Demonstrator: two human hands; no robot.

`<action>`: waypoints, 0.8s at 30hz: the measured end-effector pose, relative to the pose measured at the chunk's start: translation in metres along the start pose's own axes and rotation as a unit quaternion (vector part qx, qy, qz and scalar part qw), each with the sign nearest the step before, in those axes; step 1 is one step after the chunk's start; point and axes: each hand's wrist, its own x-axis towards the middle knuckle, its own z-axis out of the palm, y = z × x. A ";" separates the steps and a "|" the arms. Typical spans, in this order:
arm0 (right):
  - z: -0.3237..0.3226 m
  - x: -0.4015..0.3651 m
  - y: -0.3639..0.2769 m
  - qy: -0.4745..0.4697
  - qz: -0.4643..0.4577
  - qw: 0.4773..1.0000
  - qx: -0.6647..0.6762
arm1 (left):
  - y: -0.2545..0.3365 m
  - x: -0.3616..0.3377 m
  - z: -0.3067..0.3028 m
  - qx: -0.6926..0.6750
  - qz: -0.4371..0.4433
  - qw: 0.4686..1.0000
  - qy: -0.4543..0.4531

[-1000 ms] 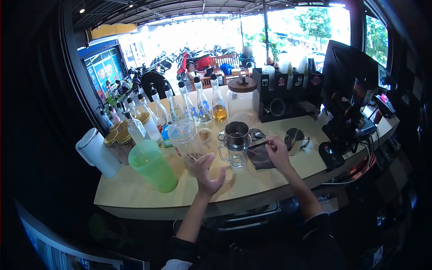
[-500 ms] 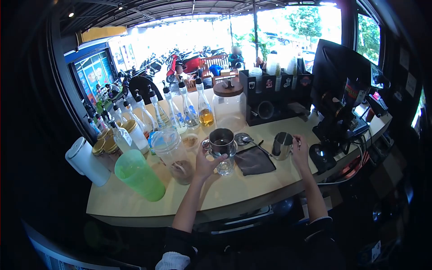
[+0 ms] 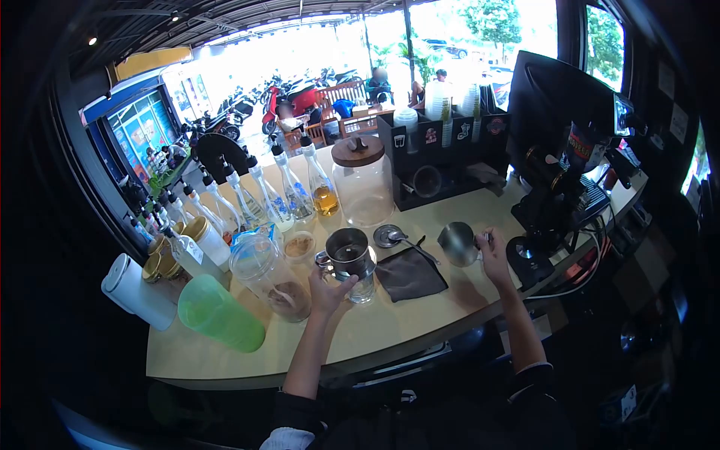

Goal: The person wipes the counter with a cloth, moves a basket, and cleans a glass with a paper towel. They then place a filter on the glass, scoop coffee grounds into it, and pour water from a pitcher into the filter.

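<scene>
My left hand (image 3: 328,291) is closed around a metal cup (image 3: 347,250) that sits over a clear glass (image 3: 362,289). On the right, my right hand (image 3: 491,259) grips the handle of a steel pitcher (image 3: 458,244), which is tilted with its round face toward me. Between the hands a dark cloth (image 3: 411,273) lies on the counter, with a spoon (image 3: 412,246) and a small round metal dish (image 3: 387,236) behind it.
Left on the counter (image 3: 360,334) are a green pitcher (image 3: 221,313), a clear container (image 3: 268,277), a white jug (image 3: 138,291) and several pump bottles (image 3: 289,180). Behind stand a wooden-lidded jar (image 3: 363,182) and a cup holder (image 3: 420,157). A black machine (image 3: 551,172) is right.
The view has shifted, so the counter things sit further left. The steel pitcher in my right hand has tilted and looks raised off the counter. My left hand still holds the metal cup.
</scene>
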 end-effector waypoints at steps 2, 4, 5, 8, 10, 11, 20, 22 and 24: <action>0.006 0.003 -0.022 0.009 -0.006 1.000 0.017 | -0.002 -0.002 0.000 0.014 -0.016 1.000 0.017; 0.010 0.005 -0.042 -0.011 -0.018 0.998 0.056 | -0.006 -0.003 0.002 0.006 -0.006 1.000 0.023; 0.012 0.006 -0.047 -0.011 -0.018 0.998 0.056 | -0.008 -0.003 0.002 -0.001 0.006 1.000 0.029; 0.022 0.006 -0.063 -0.050 -0.019 0.997 0.054 | -0.006 -0.001 0.002 -0.004 0.017 1.000 0.019; 0.035 0.007 -0.074 -0.079 -0.075 0.991 0.080 | -0.001 0.000 0.003 0.001 0.006 1.000 0.013; 0.040 0.007 -0.074 -0.085 -0.075 0.990 0.082 | 0.002 -0.001 0.002 0.005 -0.005 1.000 0.006; 0.079 0.021 -0.091 -0.088 -0.017 0.966 0.242 | 0.055 -0.034 -0.032 0.175 0.017 0.984 -0.007; 0.090 0.021 -0.102 -0.100 -0.017 0.952 0.289 | 0.061 -0.047 -0.049 0.189 0.011 0.982 -0.005; 0.101 0.020 -0.116 -0.098 -0.011 0.933 0.347 | 0.073 -0.061 -0.057 0.170 0.013 0.985 0.026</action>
